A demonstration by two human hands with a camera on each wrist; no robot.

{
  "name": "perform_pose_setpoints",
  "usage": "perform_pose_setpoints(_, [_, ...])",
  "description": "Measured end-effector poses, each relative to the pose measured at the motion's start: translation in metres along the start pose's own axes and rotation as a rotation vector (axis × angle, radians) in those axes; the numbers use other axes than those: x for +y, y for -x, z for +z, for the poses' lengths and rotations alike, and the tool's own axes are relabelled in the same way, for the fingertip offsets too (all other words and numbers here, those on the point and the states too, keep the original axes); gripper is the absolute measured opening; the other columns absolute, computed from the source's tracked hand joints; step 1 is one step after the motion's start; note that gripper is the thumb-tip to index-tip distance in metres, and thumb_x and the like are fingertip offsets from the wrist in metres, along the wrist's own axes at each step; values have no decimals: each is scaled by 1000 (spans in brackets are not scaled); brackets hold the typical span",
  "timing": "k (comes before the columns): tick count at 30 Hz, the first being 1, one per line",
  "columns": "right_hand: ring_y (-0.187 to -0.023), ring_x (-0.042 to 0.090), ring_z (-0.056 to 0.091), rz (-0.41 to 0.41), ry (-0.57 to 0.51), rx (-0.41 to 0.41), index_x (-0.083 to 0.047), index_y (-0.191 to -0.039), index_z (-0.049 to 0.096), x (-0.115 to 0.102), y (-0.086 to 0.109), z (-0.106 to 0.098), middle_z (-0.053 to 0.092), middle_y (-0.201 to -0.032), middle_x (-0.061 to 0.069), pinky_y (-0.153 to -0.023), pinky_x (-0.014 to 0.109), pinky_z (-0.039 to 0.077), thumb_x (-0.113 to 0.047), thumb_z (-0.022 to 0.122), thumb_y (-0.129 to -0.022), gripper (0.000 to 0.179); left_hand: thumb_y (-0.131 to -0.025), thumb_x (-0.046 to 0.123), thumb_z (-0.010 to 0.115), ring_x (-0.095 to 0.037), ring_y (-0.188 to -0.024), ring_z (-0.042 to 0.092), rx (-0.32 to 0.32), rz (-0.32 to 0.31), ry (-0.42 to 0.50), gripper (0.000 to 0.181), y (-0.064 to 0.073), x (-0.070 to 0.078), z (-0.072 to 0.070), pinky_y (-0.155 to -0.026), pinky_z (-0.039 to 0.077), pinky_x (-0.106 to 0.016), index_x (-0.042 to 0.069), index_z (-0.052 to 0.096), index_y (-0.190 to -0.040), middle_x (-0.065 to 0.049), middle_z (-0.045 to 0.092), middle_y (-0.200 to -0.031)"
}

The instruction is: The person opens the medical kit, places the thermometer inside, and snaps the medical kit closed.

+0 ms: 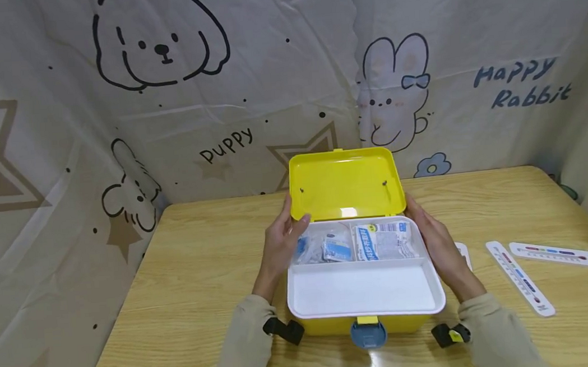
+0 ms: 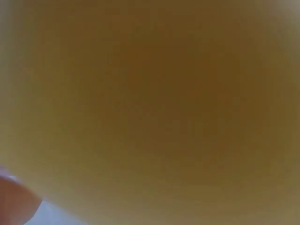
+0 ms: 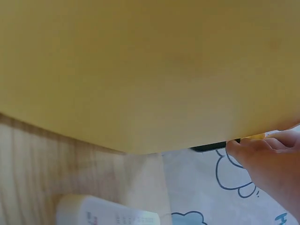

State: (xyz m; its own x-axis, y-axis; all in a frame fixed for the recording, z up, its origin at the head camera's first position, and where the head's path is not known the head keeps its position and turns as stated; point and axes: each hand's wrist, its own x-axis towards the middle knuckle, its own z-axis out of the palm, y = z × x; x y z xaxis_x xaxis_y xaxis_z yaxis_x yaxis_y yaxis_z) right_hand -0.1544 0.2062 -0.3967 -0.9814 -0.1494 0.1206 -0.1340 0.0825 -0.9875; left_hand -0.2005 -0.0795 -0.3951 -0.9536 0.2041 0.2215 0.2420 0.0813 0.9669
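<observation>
A yellow first-aid box (image 1: 328, 326) stands on the table with its yellow lid (image 1: 344, 183) raised at the back. Inside it sits a white tray (image 1: 363, 288), its front compartment bare. Clear-wrapped packets (image 1: 335, 248) and a gauze packet (image 1: 385, 241) lie in the two rear compartments. My left hand (image 1: 279, 237) grips the box's back left corner, thumb over the rim beside the lid. My right hand (image 1: 441, 247) holds the back right side, and its fingers (image 3: 253, 152) bend round the rear beside a dark piece. The box's yellow wall fills most of both wrist views.
To the right lie two white thermometer-like strips (image 1: 519, 279) (image 1: 556, 254) with coloured marks. Another white strip (image 1: 464, 254) is partly hidden by my right hand. A blue-grey latch (image 1: 368, 334) hangs at the box front. Printed cloth (image 1: 266, 56) hangs behind the wooden table (image 1: 204, 290).
</observation>
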Motion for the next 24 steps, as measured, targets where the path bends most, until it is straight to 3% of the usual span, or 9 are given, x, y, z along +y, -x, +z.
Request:
perform_pose_setpoints(4, [-124, 6, 47, 83, 3, 5, -28, -156, 10, 5, 2, 2, 24, -157, 16, -89, 21, 49, -54, 20, -102, 61, -97, 38, 56, -21, -144, 24, 28, -64, -52, 74, 3, -4, 1, -115, 23, -45, 6, 20, -153, -6, 26, -157])
perform_pose_setpoints(7, [-120, -1, 48, 86, -14, -1, -26, -156, 8, 6, 3, 3, 22, -157, 17, -89, 22, 50, -55, 19, -102, 62, -97, 36, 57, -22, -143, 26, 39, -63, -54, 73, 3, -5, 1, -114, 25, -44, 4, 22, -152, -9, 29, -156])
perform_pose_setpoints(18, [-126, 4, 45, 85, -21, -3, -24, -157, 7, 6, 5, 6, 21, -158, 15, -91, 20, 48, -54, 18, -102, 63, -97, 31, 58, -20, -144, 23, 68, -106, -139, 66, 2, -3, 2, -115, 25, -39, 3, 30, -150, -7, 25, -157])
perform_pose_setpoints(24, [-139, 23, 34, 88, -24, -3, -23, -156, 6, 6, 5, 6, 18, -160, 12, -92, 18, 45, -54, 17, -102, 63, -98, 29, 56, -19, -144, 24, 74, -125, -154, 64, 1, -3, 3, -114, 25, -39, 4, 29, -150, -5, 25, -157])
